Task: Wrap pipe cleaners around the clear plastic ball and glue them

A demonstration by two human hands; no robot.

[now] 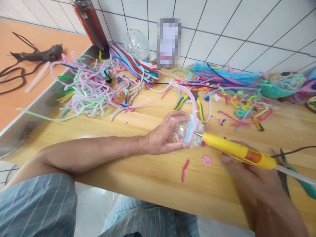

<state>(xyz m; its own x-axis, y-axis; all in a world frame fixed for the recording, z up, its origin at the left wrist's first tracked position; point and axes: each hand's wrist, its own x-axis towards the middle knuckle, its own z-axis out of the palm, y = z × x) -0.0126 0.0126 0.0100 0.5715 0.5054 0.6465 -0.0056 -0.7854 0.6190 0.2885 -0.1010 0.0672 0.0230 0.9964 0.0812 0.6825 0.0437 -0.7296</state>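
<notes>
My left hand point(164, 135) is wrapped round a clear plastic ball point(181, 131) resting on the wooden table. A light blue pipe cleaner point(190, 126) runs over the ball, with a lilac pipe cleaner point(194, 108) beside it that arches up and away toward the back. In my right hand point(254, 174) is a yellow hot glue gun point(227, 146), a clear glue stick point(296, 174) jutting from its rear. The gun's metal nozzle points left and meets the lilac pipe cleaner at the ball, though exact contact is hard to make out.
A tangle of pastel pipe cleaners point(91, 85) lies at left, bundles point(227, 74) along the wall. Green-handled pliers point(302, 182) lie at right. Behind the ball are yellow-black handles point(201, 108). A black glue gun point(46, 54) sits on the orange surface, near a tall flask point(90, 24).
</notes>
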